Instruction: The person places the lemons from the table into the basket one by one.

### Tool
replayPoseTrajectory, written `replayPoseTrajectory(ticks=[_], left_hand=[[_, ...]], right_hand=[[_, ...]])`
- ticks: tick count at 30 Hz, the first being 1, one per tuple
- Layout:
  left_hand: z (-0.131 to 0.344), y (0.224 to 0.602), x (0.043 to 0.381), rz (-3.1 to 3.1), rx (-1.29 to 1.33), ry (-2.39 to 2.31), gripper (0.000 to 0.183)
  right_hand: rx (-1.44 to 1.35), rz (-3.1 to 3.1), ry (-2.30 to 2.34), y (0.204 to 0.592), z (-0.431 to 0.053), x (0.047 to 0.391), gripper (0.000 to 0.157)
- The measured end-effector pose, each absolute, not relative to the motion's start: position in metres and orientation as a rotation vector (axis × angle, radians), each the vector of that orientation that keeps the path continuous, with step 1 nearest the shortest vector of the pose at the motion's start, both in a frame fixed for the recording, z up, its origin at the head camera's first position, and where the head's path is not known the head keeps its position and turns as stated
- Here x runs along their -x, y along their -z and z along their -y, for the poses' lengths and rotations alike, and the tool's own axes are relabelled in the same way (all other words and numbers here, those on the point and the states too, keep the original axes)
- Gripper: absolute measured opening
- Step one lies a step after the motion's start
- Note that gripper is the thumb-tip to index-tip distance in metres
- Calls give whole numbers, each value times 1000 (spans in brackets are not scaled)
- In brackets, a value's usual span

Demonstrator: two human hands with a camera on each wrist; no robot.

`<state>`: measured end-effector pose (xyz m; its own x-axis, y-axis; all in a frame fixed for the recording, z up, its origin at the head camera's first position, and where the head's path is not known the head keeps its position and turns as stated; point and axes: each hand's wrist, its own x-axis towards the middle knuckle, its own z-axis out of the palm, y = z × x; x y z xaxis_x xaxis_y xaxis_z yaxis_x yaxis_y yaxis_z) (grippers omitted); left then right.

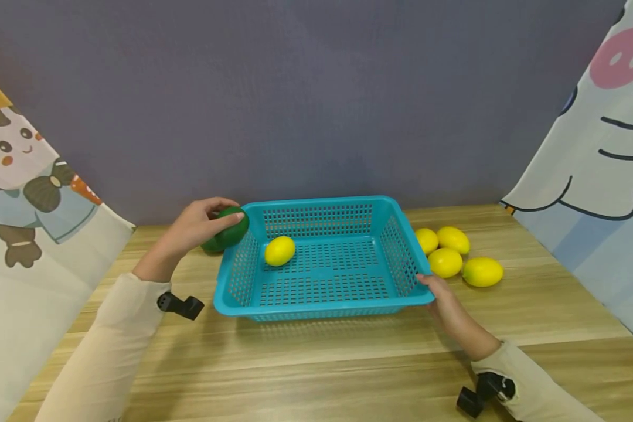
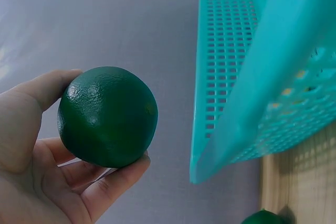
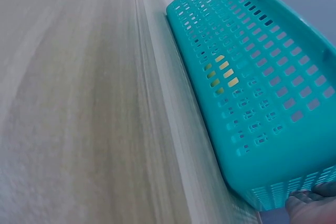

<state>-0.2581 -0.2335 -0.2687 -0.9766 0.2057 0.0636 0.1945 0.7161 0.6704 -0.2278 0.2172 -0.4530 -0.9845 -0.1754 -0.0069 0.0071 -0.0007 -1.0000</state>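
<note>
A dark green, round citrus fruit (image 2: 107, 116) with dimpled skin is in my left hand (image 1: 192, 225), thumb and fingers wrapped round its sides. This fruit is at the upper left rim of the blue plastic basket (image 1: 322, 310), overlapping it in the head view. A second green fruit (image 1: 211, 246) lies on the table below, mostly hidden. Inside the basket, toward its left end, sits one lemon (image 1: 279, 251). My right hand (image 1: 443, 302) grips the basket's front right corner, thumb over the rim and fingers (image 3: 310, 205) against the outer wall.
Several lemons (image 1: 445, 262) lie on the wooden table (image 1: 316, 363) just right of the basket. A grey wall (image 1: 316, 105) rises behind it. Printed cloths (image 1: 37, 193) with cartoon figures hang at both sides.
</note>
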Motion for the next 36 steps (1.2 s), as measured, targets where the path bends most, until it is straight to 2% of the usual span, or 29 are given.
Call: replayPoseTrajectory(ticks=[5, 12, 20, 22, 24, 36], left_hand=[[229, 269, 261, -2884, -356, -1139, 51], [220, 270, 265, -2885, -350, -1121, 52], [207, 271, 270, -2843, -370, -1166, 49], [203, 271, 272, -2838, -372, -1175, 49], [201, 272, 273, -2835, -376, -1175, 49], [187, 273, 285, -2853, -413, -1157, 46]], right_hand=[[174, -2106, 2150, 444, -213, 223, 47], [148, -2068, 2162, 407, -199, 202, 56], [205, -2073, 2179, 433, -212, 216, 51], [180, -2089, 2170, 443, -215, 221, 44], [165, -2105, 2156, 450, -217, 225, 43], [259, -2084, 2164, 447, -218, 225, 54]])
